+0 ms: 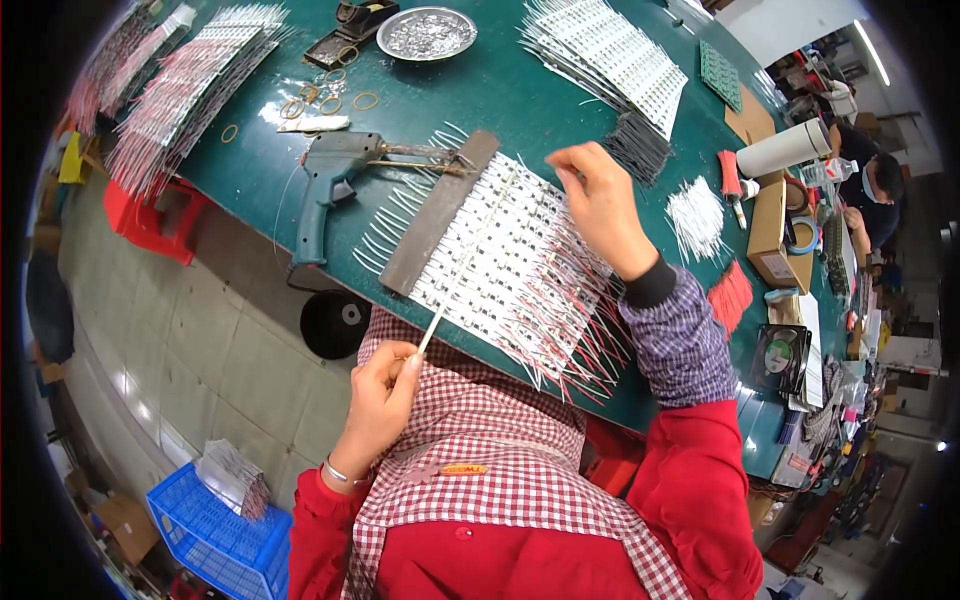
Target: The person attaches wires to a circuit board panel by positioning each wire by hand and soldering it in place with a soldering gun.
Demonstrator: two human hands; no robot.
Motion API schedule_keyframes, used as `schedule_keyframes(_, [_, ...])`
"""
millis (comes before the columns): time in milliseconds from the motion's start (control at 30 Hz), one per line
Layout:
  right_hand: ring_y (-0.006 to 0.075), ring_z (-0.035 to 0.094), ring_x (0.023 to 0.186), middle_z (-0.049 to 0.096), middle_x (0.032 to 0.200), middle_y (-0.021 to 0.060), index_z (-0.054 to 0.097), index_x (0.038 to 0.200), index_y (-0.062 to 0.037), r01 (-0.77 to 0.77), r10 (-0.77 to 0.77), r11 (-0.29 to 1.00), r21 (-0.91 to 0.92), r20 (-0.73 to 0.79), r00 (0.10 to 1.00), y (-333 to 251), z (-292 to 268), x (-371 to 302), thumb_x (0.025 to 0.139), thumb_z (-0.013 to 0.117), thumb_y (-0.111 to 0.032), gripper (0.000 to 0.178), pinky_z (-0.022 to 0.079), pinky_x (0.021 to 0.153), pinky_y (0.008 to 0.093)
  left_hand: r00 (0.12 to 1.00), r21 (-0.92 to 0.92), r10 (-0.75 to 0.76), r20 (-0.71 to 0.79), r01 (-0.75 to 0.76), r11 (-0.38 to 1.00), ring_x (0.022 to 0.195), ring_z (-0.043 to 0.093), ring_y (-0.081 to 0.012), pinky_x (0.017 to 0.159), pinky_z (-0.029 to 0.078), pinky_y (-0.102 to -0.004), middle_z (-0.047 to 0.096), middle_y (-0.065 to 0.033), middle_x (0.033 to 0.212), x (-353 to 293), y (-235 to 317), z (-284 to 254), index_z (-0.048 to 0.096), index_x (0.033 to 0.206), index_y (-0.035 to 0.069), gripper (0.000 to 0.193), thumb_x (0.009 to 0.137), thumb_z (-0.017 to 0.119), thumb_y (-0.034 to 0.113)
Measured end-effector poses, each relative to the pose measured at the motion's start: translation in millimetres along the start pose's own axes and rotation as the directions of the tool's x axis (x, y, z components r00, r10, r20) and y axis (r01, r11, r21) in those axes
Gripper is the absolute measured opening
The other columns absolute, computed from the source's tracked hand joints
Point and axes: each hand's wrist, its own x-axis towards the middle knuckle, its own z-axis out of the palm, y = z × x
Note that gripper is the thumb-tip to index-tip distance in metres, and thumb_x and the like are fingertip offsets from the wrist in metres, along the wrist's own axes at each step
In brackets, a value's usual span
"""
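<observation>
My right hand [604, 208] could cross the dark-green tabletop [500, 100] ahead-left; the teal plastic glue gun [338, 150] obstructs farther left.

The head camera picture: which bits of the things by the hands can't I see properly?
All in the head view:
The pale stick's near end: hidden by the fingers of the left hand.
A strip of the white boards: covered by the dark bar.
The little dark parts on those boards: too small to make out.
Anything thin in the right hand: too small to tell.
</observation>
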Motion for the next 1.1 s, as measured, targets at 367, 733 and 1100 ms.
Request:
schedule_keyframes(367, [0.0306,0.061,0.091,0.060,0.098,0.0135,0.068,0.100,-0.0017,-0.006,0.003,0.996,0.092,0.033,0.999,30,36,14,0.090,0.059,0.001,0.013,0.049,0.080,0.0369,0.999,-0.118,-0.044,0.009,0.045,0.992,0.055,0.052,-0.0047,0.049,0.040,-0.0191,0.059,-0.0019,0.072,16,4,12,0.055,0.101,-0.001,0.009,0.099,0.058,0.008])
schedule_keyframes(733, [0.0291,0.057,0.084,0.056,0.091,0.0125,0.065,0.097,-0.0018,0.055,-0.064,0.995,0.086,0.100,0.993,33,33,18,0.091,0.058,-0.003,0.009,0.047,0.075,0.0362,0.999,-0.142,-0.040,0.007,0.040,0.989,0.055,0.050,-0.0041,0.049,0.039,-0.0190,0.058,-0.0012,0.071,24,17,22,0.056,0.105,-0.002,0.010,0.099,0.057,0.006])
schedule_keyframes(1100, [0.0178,0.056,0.079,0.056,0.088,0.0073,0.070,0.092,-0.0018,-0.301,0.163,0.910,0.283,0.424,0.891,45,-1,23,0.087,0.071,-0.015,0.014,0.046,0.071,0.0327,0.962,0.188,0.269,0.039,-0.271,0.944,0.052,0.046,-0.0048,0.049,0.038,-0.0246,0.056,-0.0023,0.064,21,25,34,0.061,0.129,-0.003,0.033,0.096,0.058,0.003])
